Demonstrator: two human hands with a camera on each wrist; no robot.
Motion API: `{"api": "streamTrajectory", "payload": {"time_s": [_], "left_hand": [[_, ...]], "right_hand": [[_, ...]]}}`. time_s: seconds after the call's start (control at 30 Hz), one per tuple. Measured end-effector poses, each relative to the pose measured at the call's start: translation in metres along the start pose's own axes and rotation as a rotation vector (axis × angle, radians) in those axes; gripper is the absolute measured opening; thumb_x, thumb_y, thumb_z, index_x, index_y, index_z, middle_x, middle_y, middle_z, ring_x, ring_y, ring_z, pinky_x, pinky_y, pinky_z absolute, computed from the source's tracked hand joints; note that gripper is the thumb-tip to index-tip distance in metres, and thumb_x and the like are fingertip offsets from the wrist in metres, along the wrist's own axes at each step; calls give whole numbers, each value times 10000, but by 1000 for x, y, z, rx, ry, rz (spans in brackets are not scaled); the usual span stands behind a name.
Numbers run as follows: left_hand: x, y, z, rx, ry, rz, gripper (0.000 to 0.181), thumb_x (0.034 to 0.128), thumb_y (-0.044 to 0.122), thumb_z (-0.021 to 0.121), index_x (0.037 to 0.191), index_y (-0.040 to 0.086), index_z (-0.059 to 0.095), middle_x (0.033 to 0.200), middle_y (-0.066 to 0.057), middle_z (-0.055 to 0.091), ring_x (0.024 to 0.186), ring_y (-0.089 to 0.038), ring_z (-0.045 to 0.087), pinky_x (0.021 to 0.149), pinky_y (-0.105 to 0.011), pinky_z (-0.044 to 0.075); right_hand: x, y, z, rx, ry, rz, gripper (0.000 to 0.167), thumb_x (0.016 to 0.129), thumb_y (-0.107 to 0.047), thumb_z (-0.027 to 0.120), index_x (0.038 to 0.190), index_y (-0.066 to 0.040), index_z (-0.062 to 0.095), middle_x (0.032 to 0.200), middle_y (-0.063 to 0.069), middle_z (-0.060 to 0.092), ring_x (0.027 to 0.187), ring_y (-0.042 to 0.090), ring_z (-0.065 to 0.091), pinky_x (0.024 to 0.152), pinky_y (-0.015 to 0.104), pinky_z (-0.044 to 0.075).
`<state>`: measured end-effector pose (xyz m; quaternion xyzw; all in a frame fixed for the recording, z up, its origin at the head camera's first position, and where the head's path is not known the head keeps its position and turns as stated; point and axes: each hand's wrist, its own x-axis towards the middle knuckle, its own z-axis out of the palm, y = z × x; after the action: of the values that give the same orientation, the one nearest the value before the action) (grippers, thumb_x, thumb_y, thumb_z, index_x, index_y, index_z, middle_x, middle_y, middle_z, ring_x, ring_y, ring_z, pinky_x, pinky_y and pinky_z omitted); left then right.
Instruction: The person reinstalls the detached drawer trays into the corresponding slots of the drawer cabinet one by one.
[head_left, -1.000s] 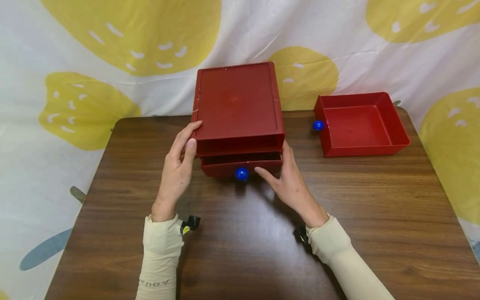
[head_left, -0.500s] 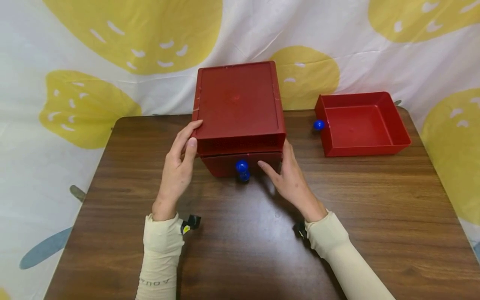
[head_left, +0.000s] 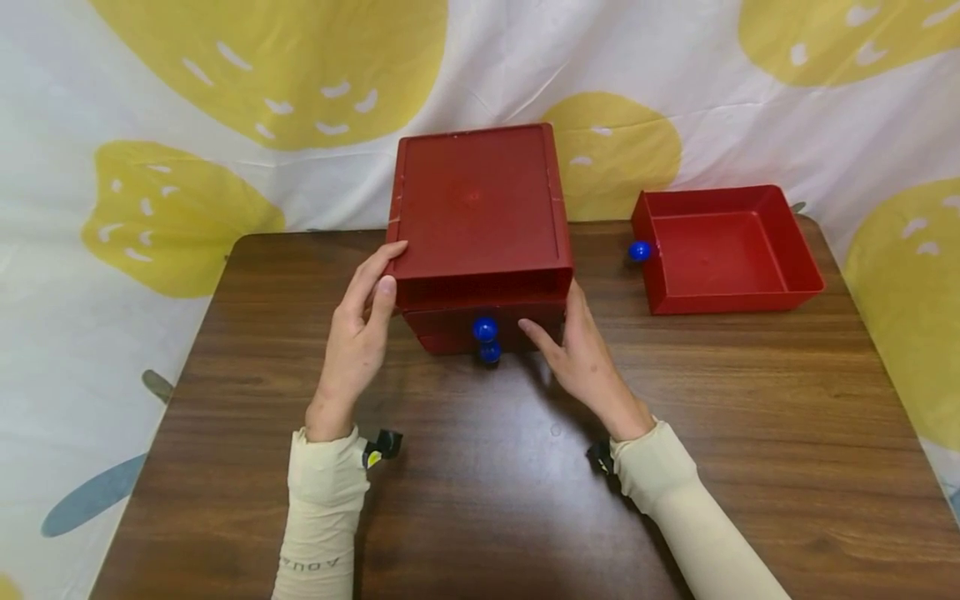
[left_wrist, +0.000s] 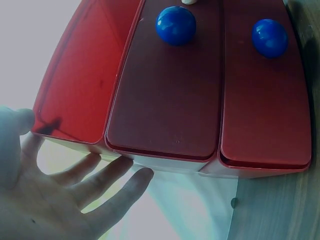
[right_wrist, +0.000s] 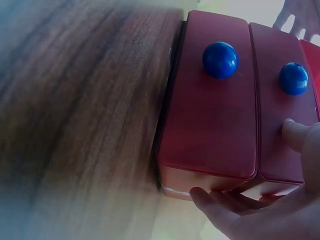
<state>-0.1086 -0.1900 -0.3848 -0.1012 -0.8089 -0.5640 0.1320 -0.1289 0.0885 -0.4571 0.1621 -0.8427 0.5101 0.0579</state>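
A red drawer cabinet stands at the back of the table. Its top slot shows no drawer. Below it, the middle drawer and the bottom drawer sit flush in the cabinet, each with a round blue knob. My left hand holds the cabinet's front left corner, thumb at the front edge, a fingertip over the top and other fingers along the side. My right hand touches the cabinet's front right, its straight thumb on the middle drawer's front and its fingers by the right side, partly hidden in the head view.
A loose red drawer lies on the brown wooden table to the right, its blue knob facing the cabinet. Behind the table hangs a white cloth with yellow lemon prints.
The middle drawer has slid back into the cabinet from partly out, and the bottom knob has come into sight. The right thumb moved in with the drawer; the left hand stayed.
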Motion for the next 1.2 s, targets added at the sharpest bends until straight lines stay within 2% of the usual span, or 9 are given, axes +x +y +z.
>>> {"api": "streamTrajectory", "payload": {"time_s": [0.47,0.73,0.87,1.2], "left_hand": [[1,0,1,-6,-2,-8,399,1114,234,483,1486,355,562,1551,122,510,1409,-84,489,1108,-189,431],[0,-1,1,-2,7,-9,392,1116,241,479,1482,350,568,1551,124,513,1427,-82,478,1126,-190,416],[0,-1,1,-1,8,-10,393,1116,241,480,1481,354,567,1552,127,512,1432,-81,474,1134,-192,410],[1,-1,1,11,8,4,404,1113,216,483,1491,336,562,1549,108,521,1434,-91,474,1154,-194,389]], "right_hand": [[2,2,-1,-27,10,-9,838,994,-196,713,1648,-98,199,1595,210,401,1512,341,391,1256,542,317],[0,3,-1,-73,-12,9,836,1011,-256,689,1663,-126,183,1608,181,400,1523,327,381,1257,531,319],[0,4,-4,-83,-33,8,841,1020,-242,673,1673,-133,154,1614,191,384,1502,338,396,1236,539,349],[-1,6,-9,-94,-76,21,805,1025,-227,663,1660,-151,174,1518,223,442,1335,351,514,1094,547,484]]}}
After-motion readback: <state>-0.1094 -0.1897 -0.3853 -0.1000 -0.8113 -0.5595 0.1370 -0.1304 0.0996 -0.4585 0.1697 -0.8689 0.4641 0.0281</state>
